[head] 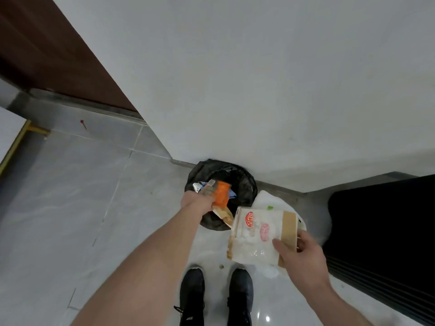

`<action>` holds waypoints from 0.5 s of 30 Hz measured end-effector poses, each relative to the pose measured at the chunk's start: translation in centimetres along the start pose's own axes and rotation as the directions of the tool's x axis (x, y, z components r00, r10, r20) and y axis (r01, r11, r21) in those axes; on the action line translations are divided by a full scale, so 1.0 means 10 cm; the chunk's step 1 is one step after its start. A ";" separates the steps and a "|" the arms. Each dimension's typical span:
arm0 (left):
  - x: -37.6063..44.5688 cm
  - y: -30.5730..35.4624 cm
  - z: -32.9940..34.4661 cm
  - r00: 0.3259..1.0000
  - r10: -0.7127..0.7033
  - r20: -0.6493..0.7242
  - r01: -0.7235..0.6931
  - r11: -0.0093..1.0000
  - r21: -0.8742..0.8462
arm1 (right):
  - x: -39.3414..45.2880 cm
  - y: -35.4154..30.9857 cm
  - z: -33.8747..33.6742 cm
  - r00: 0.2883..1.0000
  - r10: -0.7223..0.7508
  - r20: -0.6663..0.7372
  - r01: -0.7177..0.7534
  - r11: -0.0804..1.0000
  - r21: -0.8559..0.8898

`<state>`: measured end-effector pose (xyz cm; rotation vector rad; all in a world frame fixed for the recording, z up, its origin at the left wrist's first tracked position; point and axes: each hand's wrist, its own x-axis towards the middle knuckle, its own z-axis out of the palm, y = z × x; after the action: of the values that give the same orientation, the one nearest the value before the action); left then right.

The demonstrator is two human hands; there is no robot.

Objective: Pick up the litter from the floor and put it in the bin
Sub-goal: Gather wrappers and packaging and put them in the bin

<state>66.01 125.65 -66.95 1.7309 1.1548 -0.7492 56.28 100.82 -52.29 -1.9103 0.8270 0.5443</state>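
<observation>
A round bin [244, 182] lined with a black bag stands on the floor against the white wall. My left hand [197, 202] is stretched out over its near rim and grips a bundle of wrappers, the orange packet [222, 194] the most visible among them. To the right, my right hand [299, 252] pinches a large white and tan food bag [256, 236] by its lower right corner and holds it just short of the bin. A crumpled white plastic bag [270, 201] lies on the floor behind it.
My two black shoes [216, 297] stand on glossy grey tiles just before the bin. A black cabinet [386, 231] fills the right side. A brown door [47, 50] and a small red object [82, 123] on the floor are at the far left.
</observation>
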 end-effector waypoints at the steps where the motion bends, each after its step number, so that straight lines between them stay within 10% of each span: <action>1: 0.01 -0.01 0.01 1.000 0.004 0.000 -0.004 1.000 0.012 | 0.03 0.01 0.01 1.000 -0.001 -0.001 0.001 1.000 -0.002; 15: -0.67 -0.29 -1.23 0.924 0.375 0.079 -0.366 0.801 0.474 | 0.23 -0.57 0.61 0.998 0.019 -0.061 -0.023 0.998 -0.063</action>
<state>60.85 134.76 -57.16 2.2980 0.6229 -0.8174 61.89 107.34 -53.21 -1.9866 0.8786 0.5339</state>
